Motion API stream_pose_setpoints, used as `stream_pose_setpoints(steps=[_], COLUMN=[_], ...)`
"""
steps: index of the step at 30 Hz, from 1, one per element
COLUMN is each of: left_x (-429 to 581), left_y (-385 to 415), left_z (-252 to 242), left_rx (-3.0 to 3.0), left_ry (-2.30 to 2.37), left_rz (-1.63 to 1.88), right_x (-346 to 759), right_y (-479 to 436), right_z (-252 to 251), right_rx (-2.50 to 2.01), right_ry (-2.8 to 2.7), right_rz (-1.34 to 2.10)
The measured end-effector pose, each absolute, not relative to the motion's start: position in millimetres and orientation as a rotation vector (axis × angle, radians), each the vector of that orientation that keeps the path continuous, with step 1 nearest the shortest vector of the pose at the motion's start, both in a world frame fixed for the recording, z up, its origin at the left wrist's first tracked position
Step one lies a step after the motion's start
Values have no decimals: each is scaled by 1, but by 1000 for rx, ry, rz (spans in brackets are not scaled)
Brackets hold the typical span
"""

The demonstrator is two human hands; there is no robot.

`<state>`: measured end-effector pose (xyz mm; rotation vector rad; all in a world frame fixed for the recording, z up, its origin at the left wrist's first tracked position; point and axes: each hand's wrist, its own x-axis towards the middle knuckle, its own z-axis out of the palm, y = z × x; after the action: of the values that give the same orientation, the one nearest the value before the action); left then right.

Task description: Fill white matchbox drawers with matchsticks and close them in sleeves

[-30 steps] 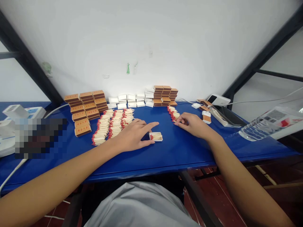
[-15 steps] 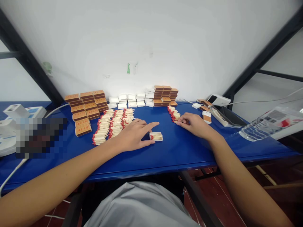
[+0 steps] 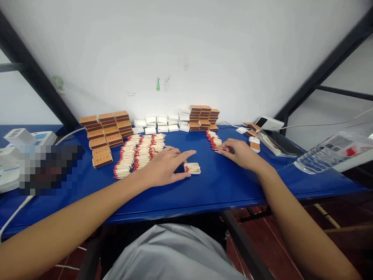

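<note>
A small white matchbox tray [image 3: 192, 168] with a few red-tipped matches in it lies on the blue table [image 3: 210, 190]. My left hand [image 3: 164, 165] steadies it, thumb and forefinger on either side of its left end. My right hand [image 3: 237, 152] reaches to a small pile of loose matches [image 3: 213, 140] and pinches at its near edge with curled fingers. What it grips is too small to see.
Rows of loose matches [image 3: 140, 153] lie left of my left hand. Stacked brown matchboxes [image 3: 106, 130] stand at the back left, more brown boxes [image 3: 204, 116] and white trays [image 3: 159, 123] along the wall. A power strip [image 3: 274, 142], a water bottle [image 3: 320, 157] and a charger [image 3: 20, 138] sit at the sides.
My right hand has crept slightly back and left along the edge of the small match pile. My left hand and the tray have not moved.
</note>
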<state>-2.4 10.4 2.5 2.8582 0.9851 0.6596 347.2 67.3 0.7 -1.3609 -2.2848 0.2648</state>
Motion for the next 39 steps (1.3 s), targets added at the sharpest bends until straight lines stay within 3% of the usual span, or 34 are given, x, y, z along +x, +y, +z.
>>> stream_pose_setpoints(steps=[12, 21, 30, 33, 39], left_x=[-2, -2, -4, -4, -4], left_y=[11, 11, 12, 12, 12], left_z=[1, 1, 0, 0, 1], left_rx=[2852, 2867, 2850, 2850, 2856], left_ry=[991, 983, 997, 984, 994], left_rz=[654, 673, 661, 675, 645], right_x=[290, 242, 297, 330, 351], right_y=[19, -14, 12, 38, 64], right_z=[21, 10, 25, 19, -1], right_rx=[-1213, -1114, -1251, -1335, -1337], right_ry=[-2285, -2468, -2252, -2191, -2236], right_rz=[294, 105, 205, 118, 256])
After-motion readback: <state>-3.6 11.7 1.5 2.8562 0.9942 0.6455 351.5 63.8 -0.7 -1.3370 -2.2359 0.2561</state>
